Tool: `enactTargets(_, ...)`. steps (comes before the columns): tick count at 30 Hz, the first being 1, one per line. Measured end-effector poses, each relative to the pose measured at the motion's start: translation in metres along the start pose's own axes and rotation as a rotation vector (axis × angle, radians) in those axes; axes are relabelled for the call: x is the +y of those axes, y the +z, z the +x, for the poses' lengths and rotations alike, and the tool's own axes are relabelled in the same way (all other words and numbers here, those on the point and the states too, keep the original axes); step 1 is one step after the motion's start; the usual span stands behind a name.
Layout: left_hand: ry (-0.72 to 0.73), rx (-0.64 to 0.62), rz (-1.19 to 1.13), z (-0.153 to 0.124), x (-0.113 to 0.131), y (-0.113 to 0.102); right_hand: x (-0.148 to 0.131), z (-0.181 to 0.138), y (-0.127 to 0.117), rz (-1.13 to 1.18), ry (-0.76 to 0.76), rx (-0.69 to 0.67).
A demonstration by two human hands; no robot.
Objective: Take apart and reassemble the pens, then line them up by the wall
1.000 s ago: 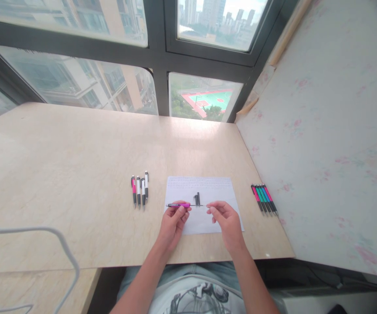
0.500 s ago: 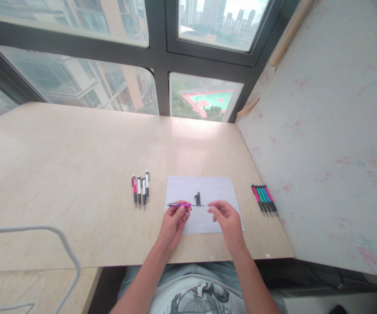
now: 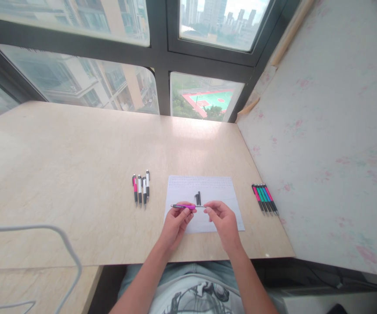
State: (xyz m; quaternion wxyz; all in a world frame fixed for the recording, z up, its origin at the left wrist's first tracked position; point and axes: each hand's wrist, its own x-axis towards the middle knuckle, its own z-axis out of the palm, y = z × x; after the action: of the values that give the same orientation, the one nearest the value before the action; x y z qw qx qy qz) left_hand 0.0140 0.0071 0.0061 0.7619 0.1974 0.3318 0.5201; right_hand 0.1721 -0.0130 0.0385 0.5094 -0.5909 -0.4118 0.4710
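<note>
My left hand (image 3: 178, 221) is closed around a pink pen barrel (image 3: 188, 206) with a black clip end pointing left. Between the thumb and fingers of my right hand (image 3: 222, 220) is the end of a thin pen refill (image 3: 200, 206), whose other end meets the open front of the barrel. Both hands hover over a white sheet of paper (image 3: 204, 183) with lines of writing at its top. Two small black pen parts (image 3: 198, 198) lie on the sheet just beyond the refill.
Left of the paper lie several pens (image 3: 140, 190), one pink and the others white. A row of coloured pens (image 3: 264, 199) rests near the wall on the right. A white cable (image 3: 64, 242) curves over the left front of the table (image 3: 77, 174). Windows stand behind.
My right hand has moved left, and less of the refill shows outside the barrel. My left hand with the barrel has shifted slightly right.
</note>
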Motion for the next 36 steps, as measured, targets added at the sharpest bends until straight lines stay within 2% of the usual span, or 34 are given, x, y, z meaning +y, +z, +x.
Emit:
enactTargets(9, -0.048, 0.024, -0.019, 0.000, 0.000, -0.001, -0.001, -0.001, 0.005, 0.019, 0.001, -0.046)
enactTargets(16, -0.028, 0.035, -0.074, 0.001, -0.001, -0.002, 0.000, 0.000, 0.004, -0.064, -0.092, -0.119)
enactTargets(20, -0.008, 0.049, -0.120, 0.002, 0.000, -0.003, 0.012, 0.009, -0.002, -0.268, -0.165, -0.160)
enactTargets(24, -0.003, 0.064, -0.129, 0.004, 0.000, -0.005, 0.023, 0.025, -0.006, -0.627, -0.300, -0.103)
enactTargets(28, -0.002, 0.068, -0.129, 0.004, -0.001, -0.006, 0.023, 0.041, -0.003, -0.904, -0.344, -0.152)
enactTargets(33, -0.008, 0.058, -0.130, 0.004, -0.001, -0.005, 0.021, 0.054, 0.000, -1.022, -0.323, -0.240)
enactTargets(36, -0.011, 0.061, -0.127, 0.004, 0.000, -0.004, 0.020, 0.056, 0.000, -1.032, -0.317, -0.236)
